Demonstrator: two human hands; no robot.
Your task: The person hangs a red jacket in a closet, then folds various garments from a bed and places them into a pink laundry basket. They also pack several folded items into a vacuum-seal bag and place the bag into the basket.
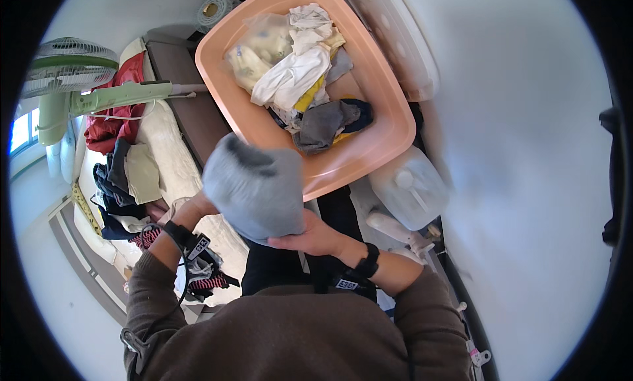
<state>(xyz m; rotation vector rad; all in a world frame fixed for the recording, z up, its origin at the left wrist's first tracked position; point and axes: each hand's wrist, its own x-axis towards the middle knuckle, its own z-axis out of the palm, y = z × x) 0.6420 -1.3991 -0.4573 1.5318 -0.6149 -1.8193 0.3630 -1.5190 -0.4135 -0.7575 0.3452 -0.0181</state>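
A light grey folded garment (254,196), slightly blurred, is held up in front of my body, near the close edge of an orange plastic tub (389,150). My right hand (311,237) grips its lower right side, with the fingers beneath the cloth. At its left side is my left hand (203,204), closed on the fabric, its fingers mostly hidden behind it. Inside the tub lie a dark grey cloth (323,125), a white garment (290,77) and several other white, yellow and navy pieces.
A bed (165,140) at the left carries piles of dark and striped clothes (119,183) and a red garment (119,117). A green fan (69,71) leans over it. Right of the tub stand a translucent jug (409,190) and a white wall (521,150).
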